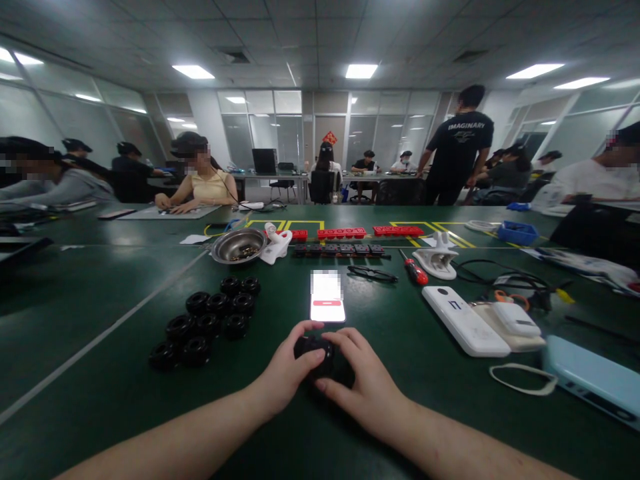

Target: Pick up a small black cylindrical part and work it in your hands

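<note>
Between my hands is a glossy black round part [327,355], low over the green table [240,413] near its front middle; whether it touches the table I cannot tell. My left hand [289,365] wraps its left side, thumb across the front and fingers behind. From the right, my right hand [363,377] curls its fingers and thumb around the same part. Just beyond lies a phone [327,312] with a lit screen. Several similar black round parts [207,325] with hollow centres are grouped to the left.
A metal bowl [240,245] of small pieces and a white stand [276,243] are at the far left. Red trays [341,233], a black strip [340,251], glasses [373,274] and a screwdriver [414,270] lie beyond. A white power bank [463,320] is right. Co-workers sit around.
</note>
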`<control>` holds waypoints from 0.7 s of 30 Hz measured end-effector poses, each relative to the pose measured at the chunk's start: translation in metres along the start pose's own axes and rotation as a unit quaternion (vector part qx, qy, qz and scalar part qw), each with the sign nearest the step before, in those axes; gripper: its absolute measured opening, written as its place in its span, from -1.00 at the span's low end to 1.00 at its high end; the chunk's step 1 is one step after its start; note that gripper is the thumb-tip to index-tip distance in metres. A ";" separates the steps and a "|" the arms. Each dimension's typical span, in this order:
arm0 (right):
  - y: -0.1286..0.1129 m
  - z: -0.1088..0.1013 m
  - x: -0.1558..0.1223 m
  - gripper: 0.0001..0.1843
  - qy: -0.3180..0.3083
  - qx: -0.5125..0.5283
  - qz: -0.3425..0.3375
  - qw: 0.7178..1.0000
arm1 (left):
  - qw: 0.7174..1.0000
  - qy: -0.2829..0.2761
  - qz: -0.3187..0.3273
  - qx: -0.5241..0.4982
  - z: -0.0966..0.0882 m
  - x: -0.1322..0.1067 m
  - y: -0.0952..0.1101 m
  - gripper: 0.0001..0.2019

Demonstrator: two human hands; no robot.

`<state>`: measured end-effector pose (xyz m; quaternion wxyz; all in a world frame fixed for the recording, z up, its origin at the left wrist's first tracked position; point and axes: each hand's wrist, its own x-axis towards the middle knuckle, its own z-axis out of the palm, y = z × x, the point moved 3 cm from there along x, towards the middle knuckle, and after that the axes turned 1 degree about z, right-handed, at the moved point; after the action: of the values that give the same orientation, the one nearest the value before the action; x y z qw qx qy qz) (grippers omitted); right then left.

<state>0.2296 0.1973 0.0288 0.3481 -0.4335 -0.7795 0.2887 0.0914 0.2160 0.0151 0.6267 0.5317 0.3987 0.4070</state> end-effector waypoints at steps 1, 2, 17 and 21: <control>0.001 0.000 0.001 -0.56 -0.002 0.001 0.005 1.000 | 1.000 0.002 0.007 0.006 0.000 0.000 0.000 -0.57; 0.001 0.000 0.001 -0.61 -0.003 0.002 0.009 1.000 | 1.000 0.003 0.011 0.011 0.000 -0.001 0.000 -0.56; 0.001 0.000 0.002 -0.55 0.000 0.010 -0.017 1.000 | 0.999 0.003 0.020 0.038 0.001 -0.002 0.003 -0.60; 0.003 -0.001 0.004 -0.70 -0.002 0.005 -0.002 1.000 | 0.999 0.017 0.017 0.029 -0.001 -0.002 0.000 -0.54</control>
<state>0.2303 0.2025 0.0281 0.3489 -0.4296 -0.7798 0.2926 0.0901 0.2145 0.0155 0.5971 0.5493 0.4122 0.4145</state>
